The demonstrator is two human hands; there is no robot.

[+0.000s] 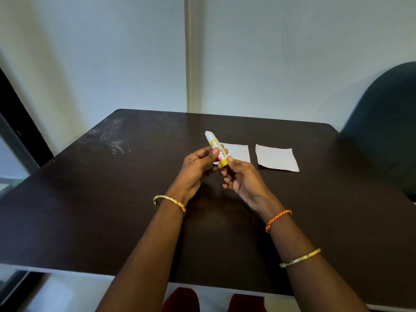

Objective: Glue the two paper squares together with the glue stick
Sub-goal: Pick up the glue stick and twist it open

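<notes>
Glue stick [216, 147] sits tilted above the dark surface [112, 199], its white end up and away from me. My left hand [198, 163] grips its middle; my right hand [238, 174] pinches its yellow base. Behind it lies one paper square [238, 153], flat, with the second paper square [277, 160] just to its right.

I am holding a glue stick [217, 148] of smooth, slightly glossy plastic, its white cap end lifted and its base yellow. Two paper squares [277, 159] are lying matt and faintly curled on the dark bench [112, 199], whose smooth top is showing pale scuffs at the far left. Shiny metal bangles [170, 200] and a woven orange thread band [278, 219] are circling my wrists.
</notes>
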